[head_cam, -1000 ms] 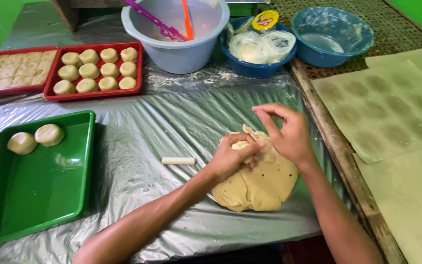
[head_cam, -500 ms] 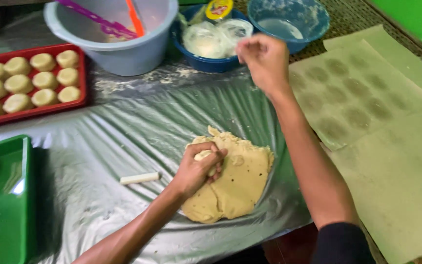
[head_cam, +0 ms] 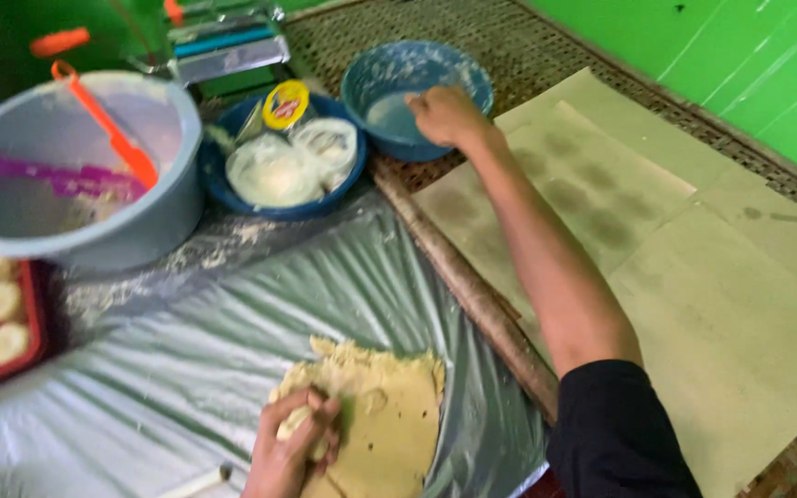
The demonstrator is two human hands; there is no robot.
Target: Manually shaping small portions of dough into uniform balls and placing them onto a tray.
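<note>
Head view: one hand in the flour bowl, the other on the dough

Head camera looks down on a work surface covered in clear plastic sheeting. The right hand reaches far forward, fingers curled loosely down into a small blue bowl holding a pale powder; whether it pinches anything there cannot be told. Just left of that hand sits a darker blue bowl packed with clear bags and a round yellow lid. Right of the outstretched arm lie flat tan paper sheets, spotted with darker rings, offering broad open room out to the woven mat's edge.

The left hand is close to the body, fingers closed around a small pale lump of dough, pressed against the flattened dough slab. The slab lies directly right of this hand, its ragged top edge ahead of the fingers. A wooden beam runs diagonally just beyond the slab, marking the sheeting's right border. Left and ahead of this hand the sheeting lies open up to a grey tub holding an orange spatula, and a red tray of dough balls at the far left edge
</note>
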